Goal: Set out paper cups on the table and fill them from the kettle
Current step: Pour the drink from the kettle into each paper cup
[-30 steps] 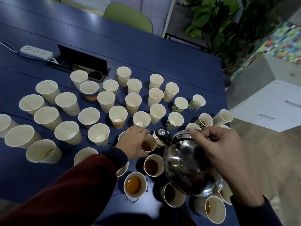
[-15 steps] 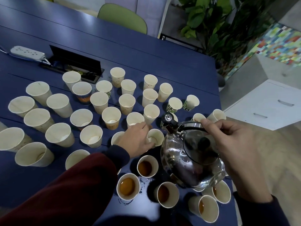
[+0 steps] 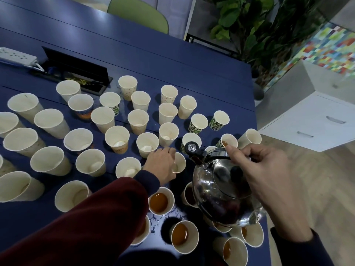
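While your left hand (image 3: pixel 162 164) curls its fingers round the side of an empty paper cup (image 3: pixel 180 162) mid-table, your right hand (image 3: pixel 265 181) has its fingers clamped over the black handle (image 3: pixel 217 154) of the steel kettle (image 3: pixel 217 194). You hold the kettle off the blue table (image 3: pixel 172 60), above the near-right cups. Its spout (image 3: pixel 191 148) points away from you and sits just right of the gripped cup; I can't tell if they touch. The gripped cup stands upright on the tabletop, and your thumb side is hidden behind the hand.

The filled cups (image 3: pixel 158 201) hold brown liquid and cluster at the near edge: one just below your left wrist, one nearer you, and more under and right of the kettle, partly hidden. Wet drops (image 3: pixel 153 221) lie on the table between them. The empty cups (image 3: pixel 117 139) stand upright in loose rows across the left and centre, some plain, some with green print. A few have something pale in the bottom, too small to identify.

A maroon sleeve (image 3: pixel 96 217) with a dark cuff covers your left forearm. At far left are a white power strip (image 3: pixel 15 56) and an open black cable box (image 3: pixel 76 64). Beyond the table are a green chair (image 3: pixel 138 14) and a plant (image 3: pixel 249 20), with a white cabinet (image 3: pixel 311 120) to the right.
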